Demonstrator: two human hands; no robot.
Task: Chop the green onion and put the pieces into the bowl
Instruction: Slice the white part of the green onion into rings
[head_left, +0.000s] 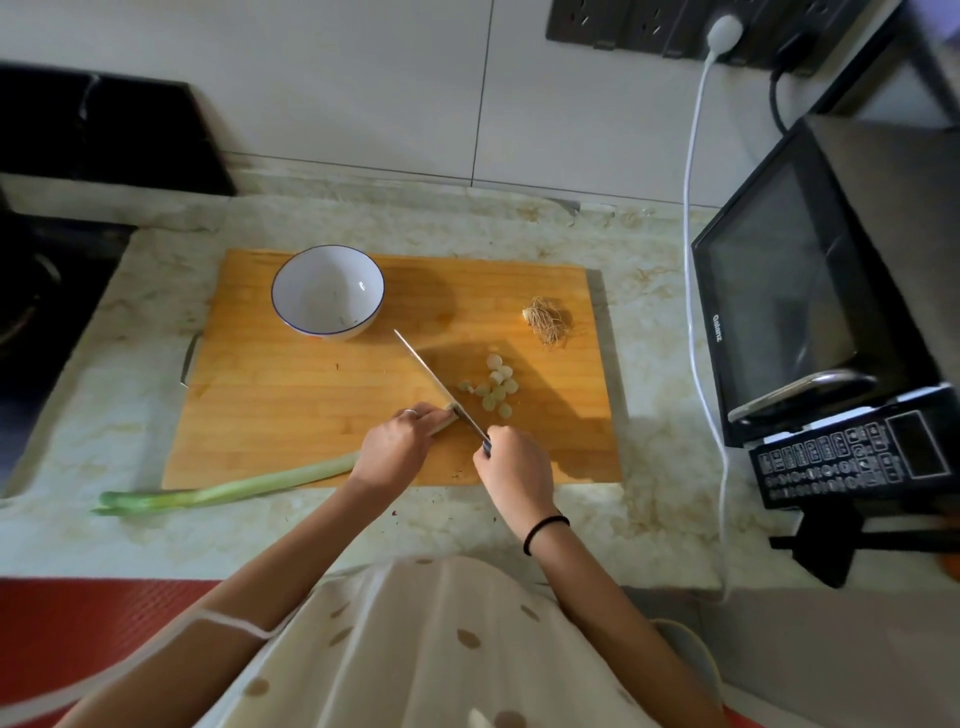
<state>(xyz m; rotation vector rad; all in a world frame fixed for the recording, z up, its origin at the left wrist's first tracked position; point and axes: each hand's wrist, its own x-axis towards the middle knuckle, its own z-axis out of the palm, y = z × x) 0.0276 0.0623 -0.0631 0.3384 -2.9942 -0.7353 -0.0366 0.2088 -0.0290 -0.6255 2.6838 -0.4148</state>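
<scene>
Two hands meet near the front edge of our cutting board (291, 395): our left hand (393, 448) curls its fingers (423, 415) over the white end of the green onion (234, 486), whose tail runs past the board's front left corner onto the desk (156, 535); our right hand (513, 467) wraps the knife (441, 387) handle, blade at the cut end. Just right of the blade we see loose sliced pieces (494, 387). Farther back lie the root tuft (546, 319) by the right edge and the bowl (328, 291), far left.
</scene>
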